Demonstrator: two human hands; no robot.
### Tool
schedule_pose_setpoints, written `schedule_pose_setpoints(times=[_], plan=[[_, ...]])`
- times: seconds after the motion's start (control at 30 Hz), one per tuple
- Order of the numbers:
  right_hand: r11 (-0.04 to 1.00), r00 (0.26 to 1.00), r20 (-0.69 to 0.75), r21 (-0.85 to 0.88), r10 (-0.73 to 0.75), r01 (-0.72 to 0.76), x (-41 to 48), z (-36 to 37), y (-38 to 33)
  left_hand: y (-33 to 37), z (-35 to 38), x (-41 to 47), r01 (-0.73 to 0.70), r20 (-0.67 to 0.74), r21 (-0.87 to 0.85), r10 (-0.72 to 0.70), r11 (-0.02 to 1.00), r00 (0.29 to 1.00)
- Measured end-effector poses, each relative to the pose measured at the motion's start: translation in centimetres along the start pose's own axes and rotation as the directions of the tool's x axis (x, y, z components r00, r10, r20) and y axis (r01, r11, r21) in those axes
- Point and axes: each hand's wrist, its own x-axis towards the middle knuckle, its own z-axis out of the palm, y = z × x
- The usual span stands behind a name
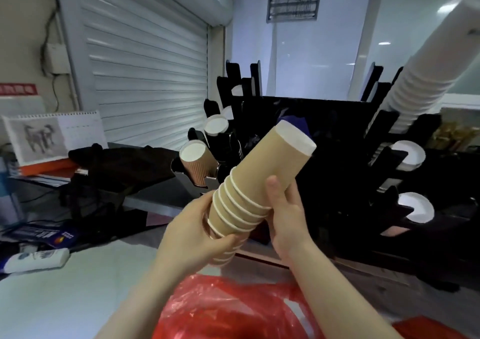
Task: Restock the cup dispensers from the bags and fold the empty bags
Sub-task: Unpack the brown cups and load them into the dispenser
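**Stack of brown paper cups (262,182)**, held in mid-air between the red bag (228,310) (near) and the black cup dispenser (324,136) (far), which stands on the desk (78,281).

- **Left hand (189,237):** grip clamped round the open, rimmed end of the stack, fingers curled beneath it.
- **Right hand (288,216):** grip wrapped round the stack's middle, thumb on top.
- **Long axis:** it runs from near left and low to far right and high. The closed base leads and points toward the dispenser's centre.
- **Nearer hand:** the right hand is closer to the dispenser.
- **Judged step:** loading. The stack probably needs swinging to line up with a slot, such as the left one holding a ribbed cup (194,164).
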Motion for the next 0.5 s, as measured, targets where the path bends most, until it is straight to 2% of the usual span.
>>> schedule_pose_setpoints(times=[0.2, 0.33, 0.5], plan=[[0.984, 0.984, 0.051, 0.065, -0.17, 0.167, 5.6, 3.4, -6.4, 2.1, -6.2, 6.4, -0.07, -0.175, 0.172, 0.1, 0.983, 0.98], [0.966, 0.966, 0.074, 0.095, -0.248, 0.24, 8.7, 5.8, -10.1, 2.8, -9.9, 10.8, -0.12, -0.236, 0.295, 0.195, 0.948, 0.952], [0.918, 0.935, -0.045, 0.179, -0.351, 0.353, 12.7, 8.2, -13.5, 1.9, -13.3, 16.7, -0.149, -0.24, 0.354, 0.244, 0.923, 0.94]])
